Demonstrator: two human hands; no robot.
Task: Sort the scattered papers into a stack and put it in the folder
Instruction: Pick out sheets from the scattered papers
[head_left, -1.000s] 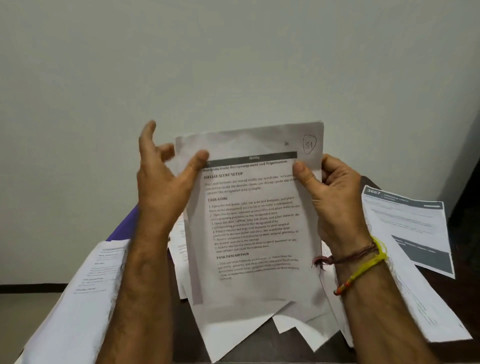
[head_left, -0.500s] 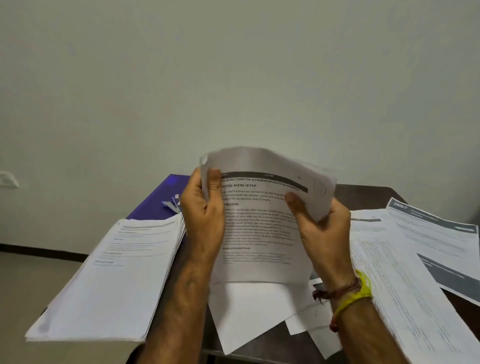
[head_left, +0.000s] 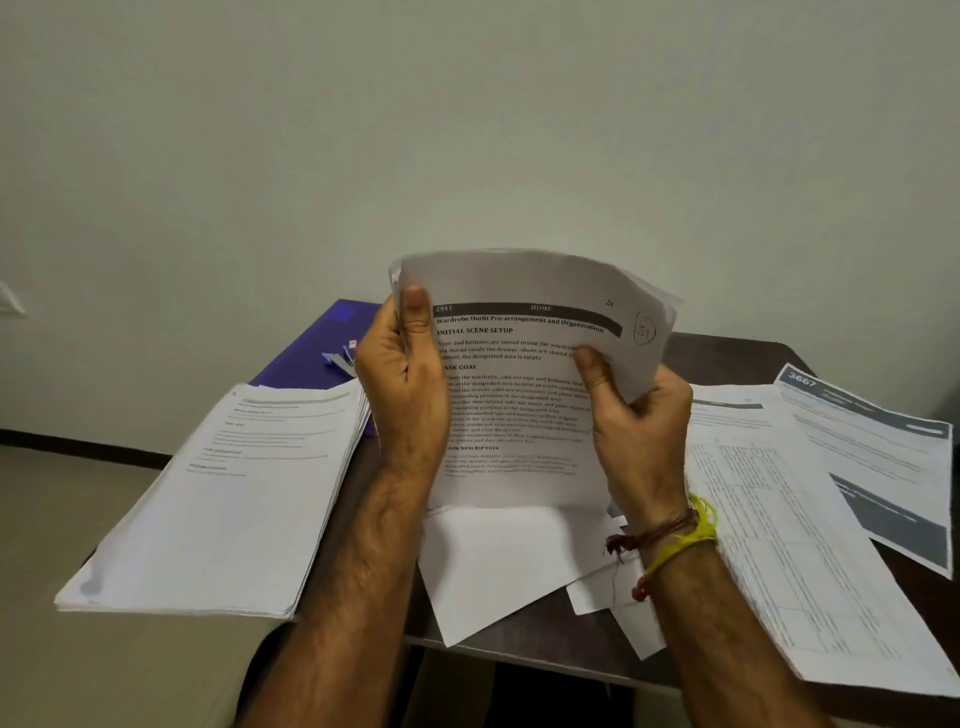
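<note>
I have lowered the sheets (head_left: 519, 405) toward the desk (head_left: 727, 358); left hand (head_left: 402, 384) and right hand (head_left: 636, 431) both grip them, now bowed, ready for stacking.

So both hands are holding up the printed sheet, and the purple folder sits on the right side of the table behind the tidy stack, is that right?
Not quite. The head view shows the purple folder on the left side of the table, behind the tidy stack. The rest holds: the left hand and right hand both hold up the printed sheet.

Matt white paper sheets (head_left: 519, 415), glossy purple folder (head_left: 306, 348), dark wood-look table (head_left: 727, 358).
</note>
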